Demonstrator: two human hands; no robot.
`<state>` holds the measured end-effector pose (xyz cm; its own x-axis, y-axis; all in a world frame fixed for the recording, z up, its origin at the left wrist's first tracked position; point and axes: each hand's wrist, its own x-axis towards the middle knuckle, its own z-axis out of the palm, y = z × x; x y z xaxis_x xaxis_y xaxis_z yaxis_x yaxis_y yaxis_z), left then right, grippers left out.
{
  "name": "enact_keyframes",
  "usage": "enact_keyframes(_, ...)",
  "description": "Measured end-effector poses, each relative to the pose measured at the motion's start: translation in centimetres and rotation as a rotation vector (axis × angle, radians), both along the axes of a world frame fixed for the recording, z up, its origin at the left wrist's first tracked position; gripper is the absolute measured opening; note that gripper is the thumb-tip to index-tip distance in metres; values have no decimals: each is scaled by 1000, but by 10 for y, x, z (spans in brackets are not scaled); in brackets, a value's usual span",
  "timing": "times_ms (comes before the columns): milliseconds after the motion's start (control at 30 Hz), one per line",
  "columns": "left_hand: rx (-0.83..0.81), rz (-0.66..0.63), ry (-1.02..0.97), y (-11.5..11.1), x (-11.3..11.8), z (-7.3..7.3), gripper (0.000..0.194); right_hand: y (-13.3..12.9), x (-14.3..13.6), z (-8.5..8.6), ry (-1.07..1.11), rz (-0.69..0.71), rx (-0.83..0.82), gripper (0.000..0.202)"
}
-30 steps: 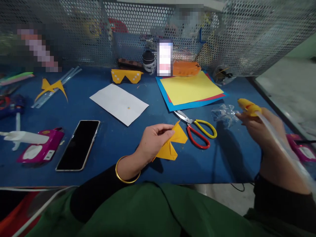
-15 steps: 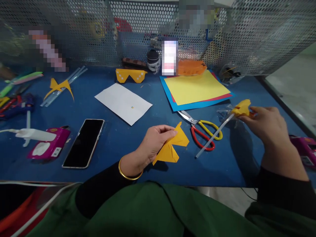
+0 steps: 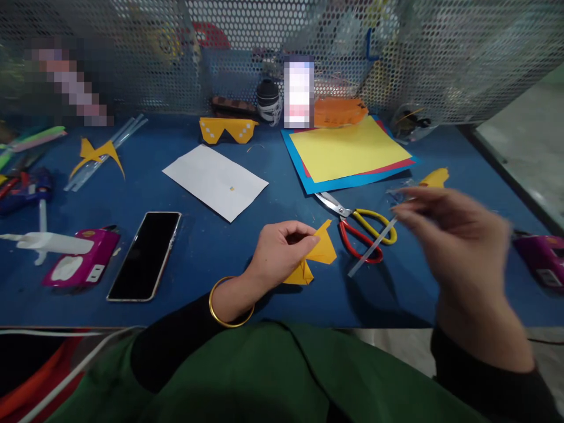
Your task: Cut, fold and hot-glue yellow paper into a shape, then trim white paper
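Pinching yellow paper [image 3: 325, 249] in left hand [image 3: 279, 255], likely for steadiness; with half-curled right hand [image 3: 460, 247] at three o'clock, cannot tell if gripping.

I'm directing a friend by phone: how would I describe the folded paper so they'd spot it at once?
Near the front edge of the blue table, find the left hand with a gold bangle at its wrist. The folded paper is pinched between its thumb and fingers. The glasses and the cutout share its orange-yellow colour, but neither is in a hand.

Left hand [image 3: 279, 252]: pinching | right hand [image 3: 460, 247]: raised, blurred, grip unclear
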<state>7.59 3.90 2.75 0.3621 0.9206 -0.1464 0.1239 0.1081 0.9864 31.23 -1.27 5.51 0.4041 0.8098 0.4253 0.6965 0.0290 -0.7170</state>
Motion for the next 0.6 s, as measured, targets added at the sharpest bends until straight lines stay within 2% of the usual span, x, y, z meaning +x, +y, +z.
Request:
enact_keyframes(33,94,-9,47,-1,0,0,7,-1,-17,-3,82,117,-53,25)
enact_keyframes(100,356,3,136,-2,-2,0,8,-4,-42,-10,175,225,-136,24)
enact_keyframes(233,1056,33,342,-2,-7,-1,12,-9,-60,-20,176,198,-86,12)
enact_keyframes(333,1416,34,442,-1,-11,0,9,-15,-59,-22,130,211,15,8)
enact_keyframes(400,1541,41,436,0,-12,1,12,-17,-57,-21,37,275,108,15)
enact_keyframes(467,1614,53,428,0,-13,2,13,-18,-56,-19,-144,323,190,22)
enact_keyframes(600,1658,67,433,-1,-12,3,13,-18,-55,-14,-461,340,267,21)
